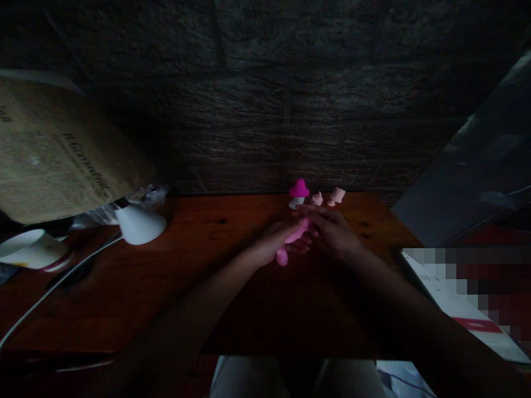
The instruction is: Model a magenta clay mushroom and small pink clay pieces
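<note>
A soft-looking pink piece, like modelling clay [295,232], lies in my left hand [269,242], with the fingers curled round it. Its rounded end [282,257] sticks out below that hand. From the other side, my right hand [334,231] closes its fingers on the upper end of the piece. Just beyond my hands stands a small mushroom figure [299,190] with a magenta cap and a whitish stem. Beside it on the right are a small pale pink lump [317,199] and a pale pink figure with a blocky top [337,195].
The wooden table [207,232] ends at a dark brick-patterned wall [249,110]. At left are a white cone-shaped lamp base [141,225] with a cable, a paper cup [33,249] on its side and a brown printed paper shade [62,149]. A white sheet [443,293] lies right.
</note>
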The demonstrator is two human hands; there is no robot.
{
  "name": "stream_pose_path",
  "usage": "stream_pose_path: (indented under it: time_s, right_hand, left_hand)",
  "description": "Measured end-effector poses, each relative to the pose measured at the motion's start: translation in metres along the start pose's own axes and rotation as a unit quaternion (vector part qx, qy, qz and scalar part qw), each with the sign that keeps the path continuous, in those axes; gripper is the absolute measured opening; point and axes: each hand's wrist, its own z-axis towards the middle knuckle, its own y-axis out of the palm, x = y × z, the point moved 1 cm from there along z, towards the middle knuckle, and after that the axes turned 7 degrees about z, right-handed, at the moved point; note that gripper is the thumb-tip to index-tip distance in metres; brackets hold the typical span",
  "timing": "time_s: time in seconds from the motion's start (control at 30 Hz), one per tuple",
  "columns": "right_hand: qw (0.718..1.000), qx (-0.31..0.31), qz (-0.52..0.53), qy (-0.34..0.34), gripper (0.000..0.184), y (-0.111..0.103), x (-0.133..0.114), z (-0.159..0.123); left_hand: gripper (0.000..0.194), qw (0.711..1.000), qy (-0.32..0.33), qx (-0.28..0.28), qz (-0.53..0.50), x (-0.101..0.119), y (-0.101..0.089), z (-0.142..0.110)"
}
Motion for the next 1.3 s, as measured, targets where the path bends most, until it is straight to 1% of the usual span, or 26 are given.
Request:
stream_pose_path:
  time_s: [0.13,0.3,0.4,0.47,0.6,0.7,0.87,0.97,1.03,1.1,1.2,1.3]
  right_hand:
    - [0.999,-0.014,-0.022,-0.036,0.032,0.004,-0.001,-0.002]
    - [0.996,0.04,-0.033,-0.071,0.038,0.01,0.002,-0.004]
    - [0.995,0.035,-0.03,-0.087,0.038,0.011,0.003,-0.005]
    - [0.996,0.015,-0.02,-0.086,0.037,0.01,0.003,-0.005]
    - [0.998,-0.009,0.003,-0.059,0.037,0.009,0.007,-0.002]
    - [0.999,-0.009,0.015,-0.049,0.038,0.007,0.01,0.0]
    - [0.997,0.024,0.024,-0.075,0.035,0.004,0.009,0.002]
    - [0.997,0.008,0.006,-0.08,0.031,0.002,0.007,0.004]
    - [0.997,-0.004,0.0,-0.081,0.03,0.0,0.007,0.005]
    - [0.996,-0.01,-0.001,-0.084,0.028,-0.002,0.007,0.006]
    - [0.997,-0.018,0.023,-0.075,0.028,-0.002,0.007,0.005]
    - [0.997,-0.031,0.049,-0.053,0.03,-0.001,0.006,0.003]
  left_hand:
    - [0.053,1.0,0.009,-0.004,-0.003,0.004,0.0,-0.003]
    - [0.043,0.999,0.014,0.039,-0.007,0.008,0.004,-0.01]
    - [0.037,0.998,0.022,0.062,0.004,0.007,0.004,-0.01]
    - [0.035,0.997,0.028,0.067,0.015,0.006,0.001,-0.009]
    - [0.038,0.998,0.024,0.052,0.025,0.004,-0.006,-0.008]
    - [0.04,0.998,0.029,0.051,0.031,0.004,-0.008,-0.008]
    - [0.042,0.994,0.054,0.086,0.038,0.006,-0.005,-0.007]
    - [0.042,0.993,0.058,0.096,0.041,0.005,-0.005,-0.006]
    - [0.039,0.994,0.046,0.094,0.037,0.005,-0.006,-0.006]
    - [0.038,0.996,0.025,0.081,0.021,0.007,-0.005,-0.007]
    - [0.049,0.999,-0.013,0.03,-0.004,0.011,-0.001,-0.009]
    - [0.044,1.0,-0.006,-0.006,-0.005,0.013,0.001,-0.011]
